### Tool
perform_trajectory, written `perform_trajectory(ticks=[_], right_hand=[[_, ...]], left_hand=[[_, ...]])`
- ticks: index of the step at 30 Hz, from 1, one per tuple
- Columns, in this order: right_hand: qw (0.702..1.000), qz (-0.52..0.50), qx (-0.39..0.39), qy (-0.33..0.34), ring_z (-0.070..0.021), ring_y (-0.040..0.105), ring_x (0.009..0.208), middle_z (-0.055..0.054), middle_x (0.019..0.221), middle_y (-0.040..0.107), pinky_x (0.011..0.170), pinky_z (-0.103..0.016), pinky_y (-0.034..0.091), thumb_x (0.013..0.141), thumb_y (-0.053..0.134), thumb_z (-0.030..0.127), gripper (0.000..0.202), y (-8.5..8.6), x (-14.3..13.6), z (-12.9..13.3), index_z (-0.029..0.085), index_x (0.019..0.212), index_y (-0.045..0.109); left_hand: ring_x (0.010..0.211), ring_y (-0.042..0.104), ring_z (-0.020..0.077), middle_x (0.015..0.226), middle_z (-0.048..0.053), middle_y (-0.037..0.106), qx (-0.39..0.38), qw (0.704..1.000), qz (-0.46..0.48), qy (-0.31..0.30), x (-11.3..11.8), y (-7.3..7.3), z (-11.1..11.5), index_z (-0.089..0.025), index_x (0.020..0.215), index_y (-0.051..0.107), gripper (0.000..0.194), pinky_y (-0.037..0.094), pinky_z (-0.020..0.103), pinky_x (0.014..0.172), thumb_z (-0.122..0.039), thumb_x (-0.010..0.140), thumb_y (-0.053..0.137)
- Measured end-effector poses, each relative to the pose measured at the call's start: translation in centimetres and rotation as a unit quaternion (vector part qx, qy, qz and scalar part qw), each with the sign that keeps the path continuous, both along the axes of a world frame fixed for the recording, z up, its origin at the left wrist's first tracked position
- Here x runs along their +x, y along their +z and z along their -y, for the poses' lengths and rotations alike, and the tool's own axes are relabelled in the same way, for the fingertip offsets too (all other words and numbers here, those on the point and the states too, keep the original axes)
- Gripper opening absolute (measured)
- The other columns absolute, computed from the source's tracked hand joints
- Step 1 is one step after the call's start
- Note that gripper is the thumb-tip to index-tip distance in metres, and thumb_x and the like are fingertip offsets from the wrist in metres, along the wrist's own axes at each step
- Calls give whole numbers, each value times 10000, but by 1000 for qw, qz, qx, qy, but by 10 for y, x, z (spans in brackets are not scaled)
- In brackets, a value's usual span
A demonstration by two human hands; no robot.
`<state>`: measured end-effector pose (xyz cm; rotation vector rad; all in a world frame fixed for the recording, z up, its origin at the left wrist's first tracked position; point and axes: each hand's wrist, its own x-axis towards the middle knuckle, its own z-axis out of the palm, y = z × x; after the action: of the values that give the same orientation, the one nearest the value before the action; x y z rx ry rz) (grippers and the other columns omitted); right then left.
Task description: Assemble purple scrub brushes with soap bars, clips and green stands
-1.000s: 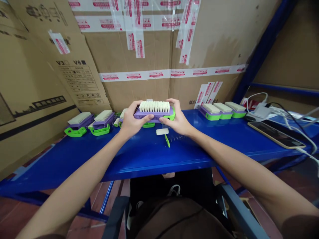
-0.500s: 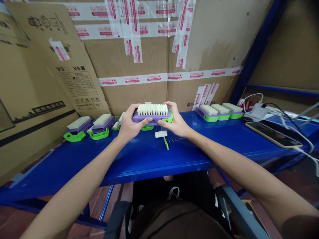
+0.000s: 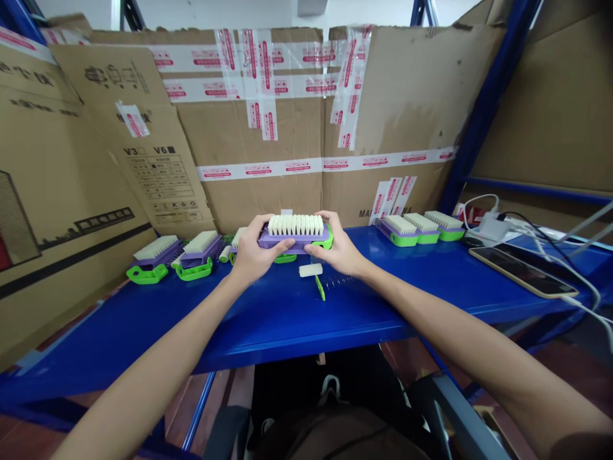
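Observation:
Between my two hands is a purple and green scrubbing brush (image 3: 295, 235), its pale bristles facing up, held above the blue table. My left hand (image 3: 255, 250) grips its left end, with the thumb along the front side. Around the green right end closes my right hand (image 3: 335, 246), thumb also at the front. Below the brush a small white block (image 3: 311, 270) and a thin green piece (image 3: 320, 288) lie on the table. Several tiny springs (image 3: 341, 282) are scattered beside them. Partly behind my left hand are another brush and a green part (image 3: 286, 259).
Brushes with loose green parts (image 3: 194, 271) stand on the left of the blue table (image 3: 287, 329). Three brushes (image 3: 420, 229) line up at the back right. A phone (image 3: 524, 269) and charging cables lie at far right. Cardboard (image 3: 268, 144) walls the back.
The camera view has tilted upward, so everything sits a little lower in the picture. Both hands keep their hold on the brush, with little other visible change.

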<state>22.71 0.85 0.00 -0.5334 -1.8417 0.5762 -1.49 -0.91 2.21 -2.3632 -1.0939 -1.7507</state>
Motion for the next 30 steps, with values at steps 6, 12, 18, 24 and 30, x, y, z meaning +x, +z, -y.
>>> perform_trajectory(ticks=[6, 12, 18, 24, 30], right_hand=[[998, -23, -57, 13, -289, 653, 1142, -113, 1307, 608, 1025, -535, 587, 823, 853, 605, 744, -1, -2, -2, 266, 1331, 427], [994, -45, -87, 41, -262, 650, 1119, -90, 1245, 618, 997, -485, 598, 815, 866, 576, 683, -1, -4, -2, 258, 1268, 466], [990, -61, -113, 57, -233, 662, 1035, -57, 1149, 639, 956, -460, 593, 798, 887, 570, 630, -4, -6, -5, 239, 1184, 516], [993, -52, -102, 40, -227, 659, 1006, -48, 1106, 662, 943, -444, 594, 801, 882, 581, 598, -4, -5, -6, 238, 1147, 535], [992, -57, -101, 51, -214, 665, 983, -36, 1087, 667, 927, -423, 592, 803, 890, 568, 585, -6, -5, -9, 239, 1138, 542]], left_hand=[[871, 666, 202, 1013, 49, 733, -52, 999, 9, -5, 1, 0, 2, -200, 1193, 660, 520, 543, 331, 803, -650, 938, 716], [820, 627, 187, 944, 23, 705, -62, 998, 12, 1, 3, 0, 1, -210, 1159, 665, 477, 520, 309, 754, -639, 954, 697], [863, 651, 199, 971, 36, 722, -87, 996, 17, -17, 4, -2, -1, -208, 1138, 680, 458, 535, 322, 775, -636, 974, 675], [878, 674, 201, 982, 34, 729, -95, 995, 11, -27, 3, -3, -3, -211, 1155, 672, 467, 557, 326, 790, -642, 976, 668], [885, 677, 197, 997, 34, 729, -119, 992, 16, -49, 5, -5, -1, -215, 1175, 660, 466, 559, 314, 788, -635, 974, 674]])
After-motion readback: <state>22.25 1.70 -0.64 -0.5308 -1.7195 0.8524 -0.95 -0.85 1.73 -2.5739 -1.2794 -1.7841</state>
